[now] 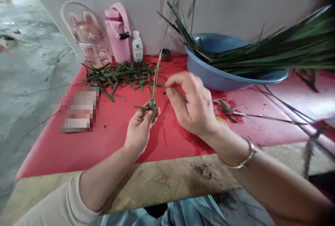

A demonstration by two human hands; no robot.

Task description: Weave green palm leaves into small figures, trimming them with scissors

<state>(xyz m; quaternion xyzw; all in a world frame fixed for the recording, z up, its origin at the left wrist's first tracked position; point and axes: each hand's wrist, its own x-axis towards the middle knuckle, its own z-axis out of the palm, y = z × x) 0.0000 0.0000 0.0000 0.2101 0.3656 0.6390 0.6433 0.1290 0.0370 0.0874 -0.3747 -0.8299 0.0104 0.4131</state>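
Observation:
My left hand [141, 125] pinches a small folded knot of green leaf strips [152, 106] between thumb and fingers, above the red tabletop. One long thin strip [157, 69] rises from the knot, and a short end sticks out to the left. Just right of it, my right hand [190, 102] is raised with its fingers curled and thumb tip near the forefinger. Whether anything thin is between those fingertips I cannot make out. Behind my left hand lies a pile of short cut leaf pieces [120, 76].
A blue basin [222, 74] with long green leaves [274, 53] stands at the back right. Along the wall are a clear pink bottle [90, 37], a pink bottle sleeve [119, 39] and a white bottle [137, 47]. A blurred-out flat item [81, 109] lies left.

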